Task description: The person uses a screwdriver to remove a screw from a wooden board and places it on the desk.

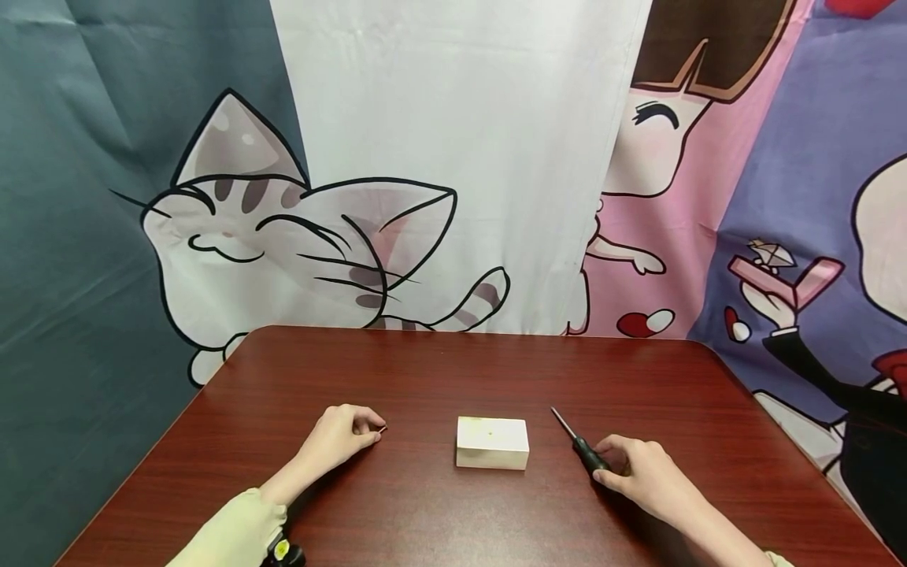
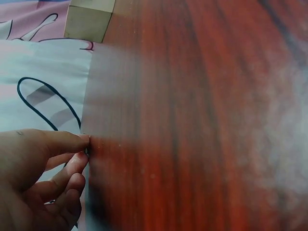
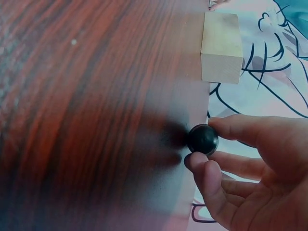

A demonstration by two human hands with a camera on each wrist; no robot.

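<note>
My left hand [image 1: 340, 433] pinches a small, thin, screw-like piece [image 1: 383, 429] between thumb and fingertips, left of the block. In the left wrist view the fingers hide most of that piece, so its exact kind is unclear. To the right of the block, my right hand [image 1: 641, 472] grips a screwdriver [image 1: 586, 454] by its black handle. Its metal shaft points away toward the back left, its tip apart from the block. The right wrist view shows the round handle end between thumb and fingers. Midway between the hands lies a pale wooden block [image 1: 491, 455] with a small mark on top.
The block rests on a reddish-brown wooden table [image 1: 397, 512] with rounded far corners. Behind the table hangs a cloth [image 1: 460, 118] printed with a cartoon cat and figures. A dark wrist device [image 1: 286, 550] sits at the left sleeve.
</note>
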